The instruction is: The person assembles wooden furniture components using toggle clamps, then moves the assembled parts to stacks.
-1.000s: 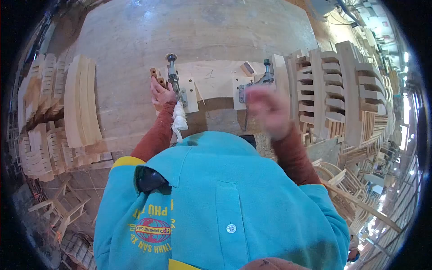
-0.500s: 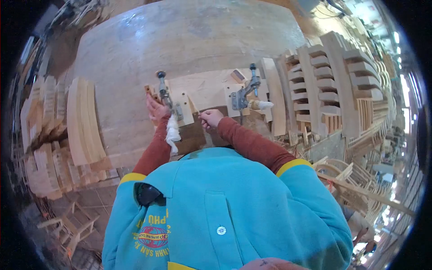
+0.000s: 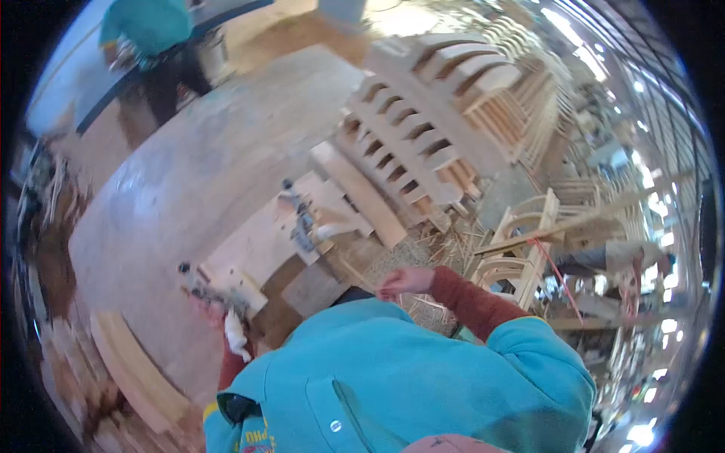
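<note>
My right hand (image 3: 408, 281) is off the table's near edge, closed on the end of a thin wood sliver (image 3: 357, 272). At the jig's left end, my left hand (image 3: 205, 308) is beside a toggle clamp (image 3: 214, 293), whose white-wrapped handle (image 3: 236, 336) partly covers it. Blur hides its fingers and whatever they may hold. Between the hands lies the pale wooden jig board (image 3: 245, 245), with a second toggle clamp (image 3: 303, 226) at its other end. A grey-brown flat piece (image 3: 310, 288) sits at the jig's near side.
Curved wooden parts (image 3: 132, 370) lie at the left of the worktable (image 3: 158, 204). Stacked slatted parts (image 3: 408, 136) stand at the right, above wood scraps (image 3: 415, 257) on the floor. A co-worker (image 3: 151, 38) stands beyond the table; another person (image 3: 619, 260) is far right.
The view has swung to the right. My right hand has moved from the jig out past the table edge, carrying the sliver. My left hand stays by the left clamp.
</note>
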Motion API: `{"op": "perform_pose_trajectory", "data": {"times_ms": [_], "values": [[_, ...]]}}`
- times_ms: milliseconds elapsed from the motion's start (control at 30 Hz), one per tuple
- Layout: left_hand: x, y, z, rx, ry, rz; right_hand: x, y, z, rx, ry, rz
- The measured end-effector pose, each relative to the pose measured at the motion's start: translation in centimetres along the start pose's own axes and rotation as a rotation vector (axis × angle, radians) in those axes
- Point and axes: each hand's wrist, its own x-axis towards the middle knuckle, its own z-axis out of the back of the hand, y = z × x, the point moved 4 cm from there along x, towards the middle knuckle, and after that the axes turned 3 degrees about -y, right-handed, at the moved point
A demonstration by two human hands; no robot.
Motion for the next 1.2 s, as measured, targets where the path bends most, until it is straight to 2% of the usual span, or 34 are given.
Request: {"op": "perform_pose_trajectory", "data": {"times_ms": [67,100,167,200,233,267,300,333,367,400,467,533,633,733,833,900,933,1000,1033,1100,1167,1200], "values": [[0.2,-0.3,0.4,-0.004,0.008,0.006,-5.1,-3.1,4.0,-0.06,0.006,-0.143],[0.5,-0.4,0.6,-0.004,0.011,0.007,-7.4,-5.9,6.5,-0.393,0.04,-0.229],[0.7,-0.5,0.9,-0.001,0.012,0.006,-11.5,-5.1,10.4,-1.039,-0.041,-0.56],[0.9,-0.7,1.0,-0.004,0.01,0.008,-14.1,-0.5,12.0,-1.344,-0.168,-0.803],[1.2,-0.8,0.9,-0.005,0.014,0.009,-14.9,4.1,13.7,-1.296,-0.583,-0.653],[1.4,-0.8,1.0,-0.004,0.014,0.011,-16.2,8.8,14.5,-1.062,-0.983,-0.354],[1.3,-0.9,0.9,0.0,0.019,0.016,-16.8,14.8,13.2,-0.647,-1.195,0.029],[1.5,-1.2,0.8,0.003,0.022,0.017,-16.9,17.4,14.7,-0.445,-1.279,0.404],[1.9,-1.4,0.8,0.003,0.02,0.013,-17.1,20.9,14.4,-0.251,-1.36,0.415],[2.1,-1.5,1.0,0.008,0.023,0.011,-17.1,22.5,16.6,-0.473,-1.501,0.378],[2.2,-1.6,1.2,0.004,0.023,0.006,-16.0,24.0,21.8,-0.351,-1.559,0.354],[2.4,-1.9,1.3,-0.016,0.011,0.0,-13.9,24.2,26.8,-0.208,-1.635,0.226],[2.7,-1.9,1.9,-0.063,-0.03,-0.012,-11.2,23.8,29.2,-0.062,-1.512,0.128],[3.6,-1.7,3.4,-0.148,-0.113,-0.038,-11.6,23.0,27.6,0.165,-1.399,0.38],[4.7,-0.4,7.6,-0.324,-0.299,-0.093,-13.5,19.6,29.5,0.329,-1.346,0.438],[5.9,0.4,12.2,-0.496,-0.48,-0.194,-14.8,16.6,29.0,0.433,-1.367,0.63],[6.1,0.4,14.9,-0.613,-0.59,-0.293,-15.1,15.1,27.9,0.706,-1.295,0.695],[5.5,-0.9,21.1,-0.777,-0.822,-0.572,-15.7,12.0,31.3,0.788,-1.095,0.706],[3.8,-3.3,23.2,-0.747,-0.947,-0.699,-16.0,12.5,29.9,0.837,-0.993,0.708],[1.3,-9.2,26.4,-0.255,-1.257,-0.761,-17.4,13.5,26.8,0.858,-1.02,0.782],[-8.1,-19.9,20.1,-0.575,-1.003,-1.018,-18.0,15.0,24.1,0.823,-0.95,0.883],[-10.9,-23.3,17.9,-0.329,-0.991,-1.145,-18.3,17.1,20.8,0.788,-0.848,0.953]]}}
